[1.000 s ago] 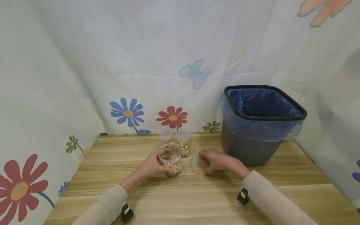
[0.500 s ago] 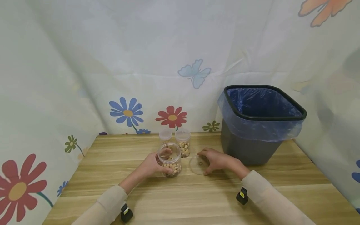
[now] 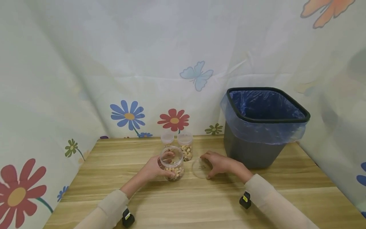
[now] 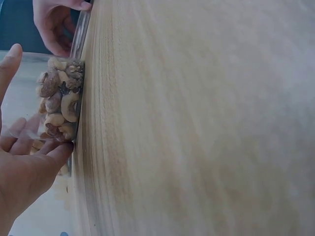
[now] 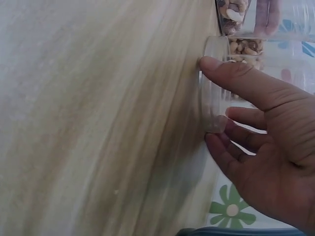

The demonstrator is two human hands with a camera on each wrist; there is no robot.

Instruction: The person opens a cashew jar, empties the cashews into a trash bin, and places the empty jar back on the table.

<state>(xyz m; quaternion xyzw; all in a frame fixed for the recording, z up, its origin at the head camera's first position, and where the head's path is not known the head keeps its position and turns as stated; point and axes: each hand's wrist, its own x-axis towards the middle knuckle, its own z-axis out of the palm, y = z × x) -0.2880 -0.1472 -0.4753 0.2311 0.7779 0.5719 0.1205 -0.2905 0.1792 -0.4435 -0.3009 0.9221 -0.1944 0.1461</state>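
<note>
My left hand point(image 3: 152, 168) curls round the side of a clear, lidless jar point(image 3: 175, 171), which stands upright on the wooden table. Mixed nuts point(image 4: 60, 98), cashews among them, fill its lower part. To the jar's right, my right hand point(image 3: 219, 163) grips the edge of a round, clear lid point(image 3: 198, 168) between thumb and fingers. In the right wrist view the lid point(image 5: 211, 91) lies flat at the tabletop, with the thumb on its near edge and fingertips on the opposite rim.
Behind the open jar stand two lidded jars of nuts, a left one point(image 3: 167, 138) and a right one point(image 3: 186, 152). A grey bin point(image 3: 251, 149) with a blue liner stands at the back right. Flowered cloth point(image 3: 128, 79) hangs round the wooden table point(image 3: 177, 210).
Both hands and the jar keep nearly the same places. Faint markings on the lid show more clearly than a second ago.
</note>
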